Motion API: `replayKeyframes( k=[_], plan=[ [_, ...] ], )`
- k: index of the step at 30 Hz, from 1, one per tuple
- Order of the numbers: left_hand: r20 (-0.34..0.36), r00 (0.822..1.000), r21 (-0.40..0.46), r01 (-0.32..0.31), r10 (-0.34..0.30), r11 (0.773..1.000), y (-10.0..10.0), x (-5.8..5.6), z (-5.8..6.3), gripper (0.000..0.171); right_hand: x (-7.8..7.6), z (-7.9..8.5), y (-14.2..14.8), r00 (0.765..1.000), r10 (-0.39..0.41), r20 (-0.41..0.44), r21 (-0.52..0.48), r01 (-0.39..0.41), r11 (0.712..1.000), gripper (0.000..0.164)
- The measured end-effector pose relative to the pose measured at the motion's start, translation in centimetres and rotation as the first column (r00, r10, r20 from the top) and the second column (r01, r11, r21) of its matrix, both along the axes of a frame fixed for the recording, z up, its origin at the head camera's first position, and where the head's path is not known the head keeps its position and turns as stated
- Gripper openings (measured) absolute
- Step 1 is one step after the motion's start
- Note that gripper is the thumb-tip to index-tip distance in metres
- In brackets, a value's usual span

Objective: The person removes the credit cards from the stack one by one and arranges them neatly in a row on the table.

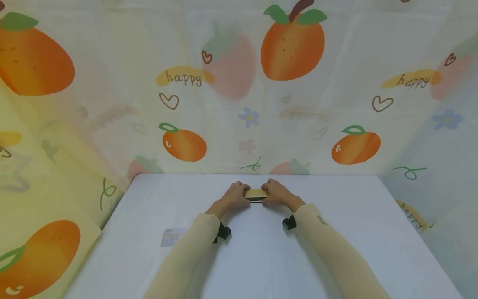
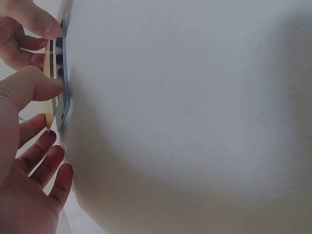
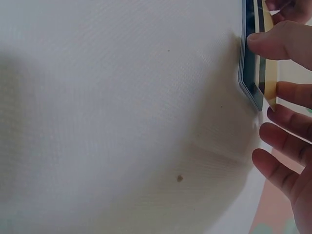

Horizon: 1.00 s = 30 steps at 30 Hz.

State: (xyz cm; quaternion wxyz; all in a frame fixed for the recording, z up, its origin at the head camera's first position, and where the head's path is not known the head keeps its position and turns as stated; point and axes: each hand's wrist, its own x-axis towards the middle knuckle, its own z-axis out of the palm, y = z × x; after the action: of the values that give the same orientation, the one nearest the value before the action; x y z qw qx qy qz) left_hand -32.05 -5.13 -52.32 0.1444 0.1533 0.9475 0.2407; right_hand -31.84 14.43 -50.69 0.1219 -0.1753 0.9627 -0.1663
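Note:
Near the far edge of the table, my left hand (image 1: 237,195) and right hand (image 1: 277,192) grip opposite ends of a gold card (image 1: 256,192) with a dark stripe. In the right wrist view the gold card (image 3: 270,87) lies against a dark stack of cards (image 3: 248,73) with layered edges. My right thumb (image 3: 261,44) presses the near face, and the index finger reaches the gold side. The left wrist view shows the left thumb (image 2: 48,89) over the same stack (image 2: 61,114), with the other fingers spread below.
A grey card marked VIP (image 1: 172,237) lies flat on the white table (image 1: 257,257), partly behind the left sleeve. Dark wrist cameras (image 1: 289,223) sit at both cuffs. A fruit-printed cloth (image 1: 231,124) hangs behind and along the sides.

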Motion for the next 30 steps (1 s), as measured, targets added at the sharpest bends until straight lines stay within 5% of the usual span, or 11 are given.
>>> replayKeyframes(
  k=[30],
  plan=[
    [0.011, 1.000, 0.106, -0.002, 0.001, 0.994, -0.9, 0.6, 0.5, 0.060, 1.6, 0.8, 0.5, 0.998, 0.008, -0.060, -0.059, -0.012, 0.998, 0.054]
  ],
)
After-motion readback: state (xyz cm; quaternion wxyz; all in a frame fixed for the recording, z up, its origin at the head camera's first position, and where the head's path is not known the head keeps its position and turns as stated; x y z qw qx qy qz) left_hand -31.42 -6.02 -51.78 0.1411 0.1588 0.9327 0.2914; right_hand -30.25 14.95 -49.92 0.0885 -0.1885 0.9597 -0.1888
